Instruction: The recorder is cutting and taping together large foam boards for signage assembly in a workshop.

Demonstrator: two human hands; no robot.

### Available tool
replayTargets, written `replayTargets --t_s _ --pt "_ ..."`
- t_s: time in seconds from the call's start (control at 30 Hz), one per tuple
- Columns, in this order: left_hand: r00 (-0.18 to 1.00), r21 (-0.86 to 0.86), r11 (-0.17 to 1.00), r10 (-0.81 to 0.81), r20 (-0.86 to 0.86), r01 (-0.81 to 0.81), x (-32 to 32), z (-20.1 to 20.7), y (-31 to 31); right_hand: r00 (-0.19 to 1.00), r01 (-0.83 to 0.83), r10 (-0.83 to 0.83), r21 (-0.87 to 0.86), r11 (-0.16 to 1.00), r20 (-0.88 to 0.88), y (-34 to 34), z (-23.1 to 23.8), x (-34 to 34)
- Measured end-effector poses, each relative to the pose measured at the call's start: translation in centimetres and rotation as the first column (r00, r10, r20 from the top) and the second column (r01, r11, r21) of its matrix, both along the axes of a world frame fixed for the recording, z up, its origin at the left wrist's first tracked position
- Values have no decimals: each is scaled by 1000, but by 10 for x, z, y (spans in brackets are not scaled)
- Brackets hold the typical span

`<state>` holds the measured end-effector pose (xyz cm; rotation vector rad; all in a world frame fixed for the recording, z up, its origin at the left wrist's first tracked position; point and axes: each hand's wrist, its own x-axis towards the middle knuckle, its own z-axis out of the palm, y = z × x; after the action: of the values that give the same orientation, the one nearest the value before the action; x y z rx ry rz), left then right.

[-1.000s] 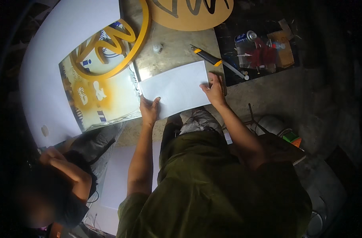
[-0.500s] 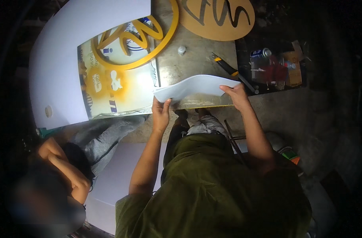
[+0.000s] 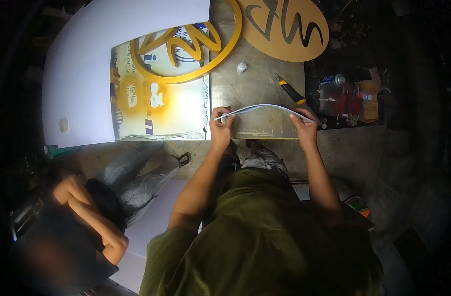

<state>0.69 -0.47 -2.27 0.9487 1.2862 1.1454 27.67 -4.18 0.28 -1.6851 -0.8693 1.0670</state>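
- Now the white sheet [image 3: 265, 105], showing its broad face a second ago, appears edge-on and arched.
- Left hand [image 3: 220, 130], right hand [image 3: 306, 130]: fingers clamped on its ends.

I count two busy hands [image 3: 221, 126] [image 3: 305, 129], one held sheet [image 3: 263, 105], one knife [image 3: 292, 92], one can [image 3: 332, 80], one yellow ring [image 3: 238, 24] and one tan disc [image 3: 284, 43].

Bare forearms [image 3: 198, 170] stretched forward, left hand [image 3: 221, 127] and right hand [image 3: 305, 129] apart, fingers [image 3: 220, 111] curled, thumbs [image 3: 230, 120] inward
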Motion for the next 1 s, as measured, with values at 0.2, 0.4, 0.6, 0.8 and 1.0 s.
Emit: replayTargets --t_s 0.2,0.4,0.6,0.8,1.0 --pt "1000 21 1000 3 29 -4 5 9 2 999 24 -22 -43 999 43 1 10 -3" --pt "1000 -43 999 -9 -24 8 5 2 3 1000 24 -24 -6 1000 6 2 7 -3" --pt "1000 -37 999 -14 -23 13 -4 -18 1 993 -64 71 85 994 -89 18 50 7" --pt "971 108 981 -135 -199 159 -4 33 14 542 -599 610 -243 763 579 52 136 1" --pt "820 227 908 -184 -542 353 -9 102 35 496 -669 648 -222 709 578 64 143 -42"
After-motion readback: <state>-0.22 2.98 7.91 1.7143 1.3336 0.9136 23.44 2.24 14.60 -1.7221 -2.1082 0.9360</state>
